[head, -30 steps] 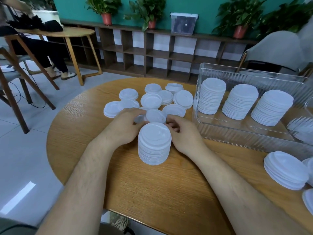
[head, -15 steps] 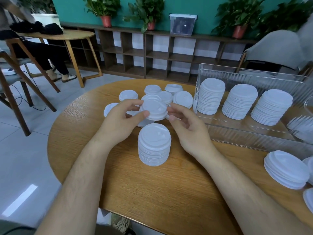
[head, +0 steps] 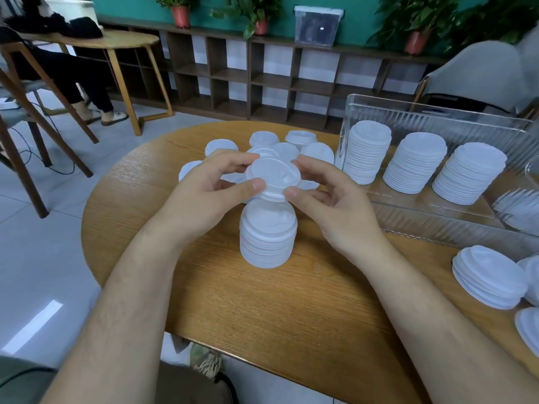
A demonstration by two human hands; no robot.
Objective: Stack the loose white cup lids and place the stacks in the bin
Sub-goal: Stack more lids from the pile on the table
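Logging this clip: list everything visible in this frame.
held lids: few nested, white, above table stack
table stack: one, white, table centre
loose lids: several, white, behind the hands
bin: one, clear, table right
bin stacks: three, white, inside bin
side lids: few, white, right table edge
table: one, wooden, foreground
shelf: one, dark, along teal wall
potted plants: at least three, red pots, atop shelf
storage box: one, clear, atop shelf
left hand: pinches held lids
right hand: pinches held lids
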